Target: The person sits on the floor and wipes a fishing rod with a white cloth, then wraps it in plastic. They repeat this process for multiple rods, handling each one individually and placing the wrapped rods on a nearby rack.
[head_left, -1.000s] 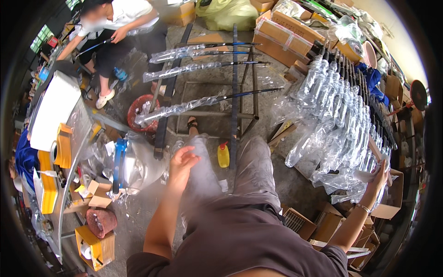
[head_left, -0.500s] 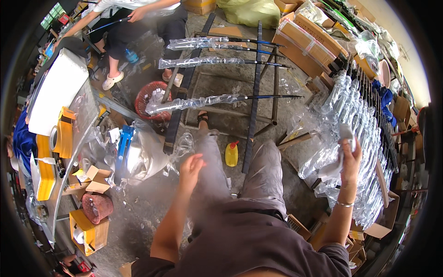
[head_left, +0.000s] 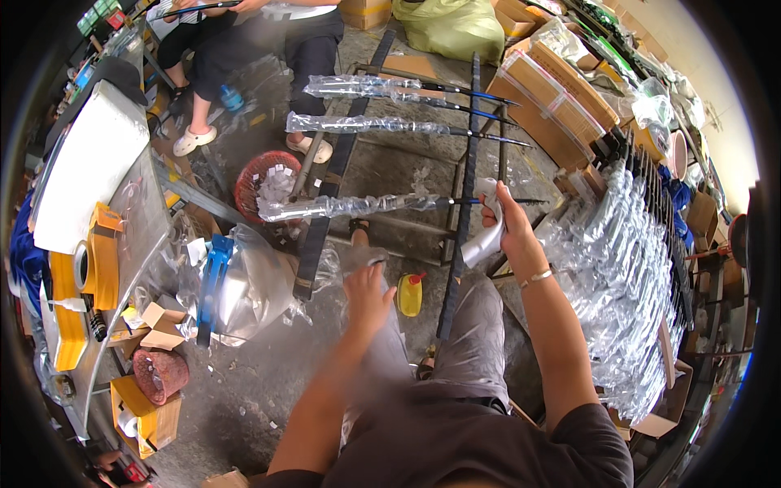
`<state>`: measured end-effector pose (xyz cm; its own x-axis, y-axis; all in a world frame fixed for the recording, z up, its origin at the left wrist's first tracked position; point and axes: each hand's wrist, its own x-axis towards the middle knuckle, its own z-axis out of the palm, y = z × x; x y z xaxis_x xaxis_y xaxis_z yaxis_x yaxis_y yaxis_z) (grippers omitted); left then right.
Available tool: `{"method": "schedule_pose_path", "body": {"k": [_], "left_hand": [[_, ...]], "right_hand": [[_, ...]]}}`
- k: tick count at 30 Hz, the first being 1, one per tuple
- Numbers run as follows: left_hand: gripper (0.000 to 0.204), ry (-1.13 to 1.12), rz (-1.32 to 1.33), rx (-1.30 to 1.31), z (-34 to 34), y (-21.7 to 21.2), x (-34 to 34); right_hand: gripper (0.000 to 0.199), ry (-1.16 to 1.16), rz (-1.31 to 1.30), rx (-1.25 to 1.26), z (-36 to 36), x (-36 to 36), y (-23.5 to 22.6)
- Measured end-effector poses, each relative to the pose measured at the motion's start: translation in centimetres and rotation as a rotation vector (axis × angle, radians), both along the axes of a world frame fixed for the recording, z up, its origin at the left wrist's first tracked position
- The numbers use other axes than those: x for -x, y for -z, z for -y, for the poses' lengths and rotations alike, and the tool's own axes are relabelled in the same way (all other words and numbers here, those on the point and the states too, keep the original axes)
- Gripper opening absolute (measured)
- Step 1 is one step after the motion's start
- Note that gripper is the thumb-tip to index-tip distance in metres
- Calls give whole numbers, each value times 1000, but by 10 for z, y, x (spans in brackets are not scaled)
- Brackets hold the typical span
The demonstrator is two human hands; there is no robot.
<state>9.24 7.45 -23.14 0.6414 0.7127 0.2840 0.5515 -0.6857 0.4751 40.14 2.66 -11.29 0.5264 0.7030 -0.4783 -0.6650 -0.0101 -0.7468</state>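
Head view: left fisheye of a head-worn pair; upright, unmirrored. Looks steeply down and forward over the dark brown, short-sleeved cloth shirt (head_left: 455, 447), nearest the lens and below the grip of the bare right hand (head_left: 512, 224). The grip and the bare left hand (head_left: 368, 298), left of it, sit at middle range. Bulging yellow-green sack (head_left: 447, 28) lies far beyond the grip. Straight edges bow toward the rim.

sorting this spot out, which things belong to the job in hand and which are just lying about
Seemingly in the job:
- white cloth-like piece in the right hand
- wrapped rods lying across the rack

Seemingly lying about:
- yellow bottle
- blue bottle
- yellow-green sack
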Motion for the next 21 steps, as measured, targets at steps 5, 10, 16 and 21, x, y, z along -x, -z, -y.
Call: {"method": "schedule_pose_path", "body": {"k": [5,10,16,21], "left_hand": [[61,11,-16,104,-11,-4,4],[60,-5,11,161,-17,-1,8],[53,-18,60,219,-23,1,15],[47,-65,58,268,-31,-2,23]], "right_hand": [[40,95,-136,12,-83,-42,65],[42,173,-164,58,-158,-63,115],[41,312,-207,97,-220,-78,146],[36,249,-264,52,-255,-67,154]]}}
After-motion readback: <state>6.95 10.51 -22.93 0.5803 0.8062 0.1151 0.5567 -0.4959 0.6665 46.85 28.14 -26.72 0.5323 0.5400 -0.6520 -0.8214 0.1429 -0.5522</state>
